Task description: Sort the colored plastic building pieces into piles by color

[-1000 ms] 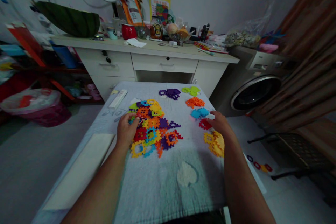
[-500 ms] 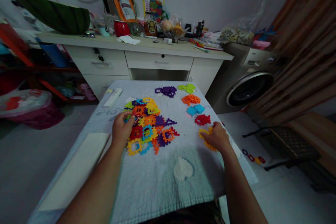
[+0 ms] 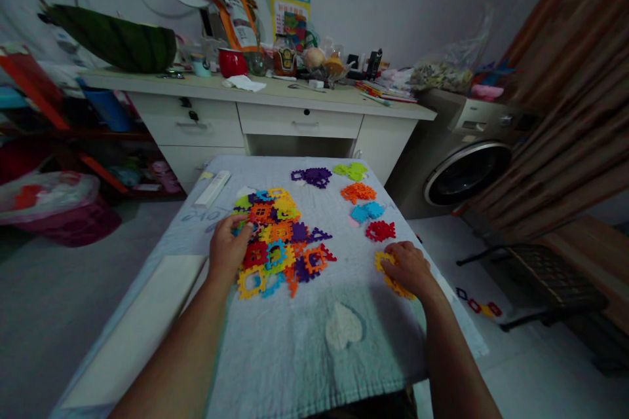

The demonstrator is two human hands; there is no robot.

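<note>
A mixed heap of coloured plastic interlocking pieces [image 3: 280,242] lies in the middle of a pale cloth-covered table [image 3: 304,340]. My left hand [image 3: 227,250] rests on the heap's left edge, fingers curled over some pieces. Along the right side lie sorted groups: purple [image 3: 314,176], green [image 3: 351,171], orange [image 3: 358,193], blue [image 3: 367,212], red [image 3: 380,231] and yellow [image 3: 390,275]. My right hand [image 3: 409,268] lies on the yellow group, fingers bent down onto the pieces.
A white remote-like bar [image 3: 212,188] lies at the table's far left. Behind stands a cluttered white desk [image 3: 295,111] with a watermelon half [image 3: 118,46]. A washing machine [image 3: 466,157] is at the right, a chair [image 3: 550,281] and loose pieces [image 3: 474,304] on the floor.
My right hand drew back from the red group onto the yellow group near the table's right edge. My left hand stayed on the heap. The camera shifted slightly.
</note>
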